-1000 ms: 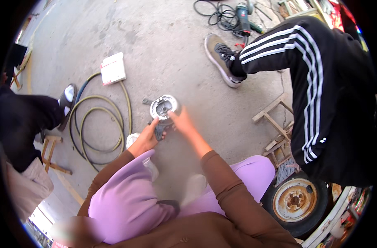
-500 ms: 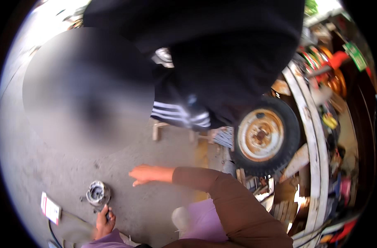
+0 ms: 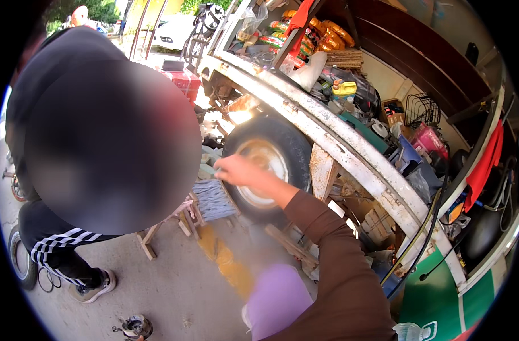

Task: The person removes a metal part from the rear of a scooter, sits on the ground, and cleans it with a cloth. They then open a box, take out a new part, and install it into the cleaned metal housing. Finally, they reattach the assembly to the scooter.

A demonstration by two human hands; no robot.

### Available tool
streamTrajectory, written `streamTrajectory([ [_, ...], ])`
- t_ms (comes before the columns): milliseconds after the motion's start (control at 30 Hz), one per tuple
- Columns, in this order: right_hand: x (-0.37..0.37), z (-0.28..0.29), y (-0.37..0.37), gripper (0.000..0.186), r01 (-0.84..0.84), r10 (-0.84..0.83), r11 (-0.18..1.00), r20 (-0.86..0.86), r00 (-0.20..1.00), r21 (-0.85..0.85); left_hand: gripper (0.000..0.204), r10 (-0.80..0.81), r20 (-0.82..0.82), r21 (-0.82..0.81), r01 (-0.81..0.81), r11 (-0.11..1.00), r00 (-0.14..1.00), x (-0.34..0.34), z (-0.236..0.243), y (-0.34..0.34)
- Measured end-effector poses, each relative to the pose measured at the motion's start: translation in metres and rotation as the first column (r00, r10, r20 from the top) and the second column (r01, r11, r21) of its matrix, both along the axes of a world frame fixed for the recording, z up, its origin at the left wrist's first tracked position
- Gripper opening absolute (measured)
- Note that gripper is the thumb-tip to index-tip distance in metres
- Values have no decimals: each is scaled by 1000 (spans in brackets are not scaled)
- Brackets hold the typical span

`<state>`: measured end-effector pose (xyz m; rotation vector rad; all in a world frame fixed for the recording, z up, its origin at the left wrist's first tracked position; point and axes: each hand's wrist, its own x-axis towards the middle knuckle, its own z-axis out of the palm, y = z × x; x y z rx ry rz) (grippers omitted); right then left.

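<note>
Right hand (image 3: 236, 170) hovers before the wheel (image 3: 274, 159), grip loosely open, seemingly empty; left hand unseen. Lower left of the wheel, the drum (image 3: 137, 326) seems unfinished.

Right arm (image 3: 342, 256) outstretched, right hand (image 3: 239, 171) palm-down, fingers (image 3: 221, 166) loosely bent

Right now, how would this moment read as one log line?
right hand: in front of rusty wheel, nothing visibly held | left hand: out of view | round metal part: near lower picture edge

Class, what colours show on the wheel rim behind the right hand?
The rim is whitish with rusty brown, best seen in the head view.
</note>
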<state>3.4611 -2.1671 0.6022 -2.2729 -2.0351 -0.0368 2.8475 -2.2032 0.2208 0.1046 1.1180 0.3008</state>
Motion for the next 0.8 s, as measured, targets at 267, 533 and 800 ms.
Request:
streamTrajectory([
  [267, 145, 162, -27, 25, 299, -383, 677, -24, 923, 672, 11, -351, -15, -2, 351, 936, 936, 19, 63, 31],
  [533, 286, 244, -168, 29, 746, -870, 447, 47, 491, 494, 22, -593, -104, -6, 595, 803, 799, 56, 142, 63],
  [800, 335, 218, -269, 40, 971, -866, 233, 464, 184, 51, 20, -498, -61, 23, 500, 866, 865, 87, 135, 106],
])
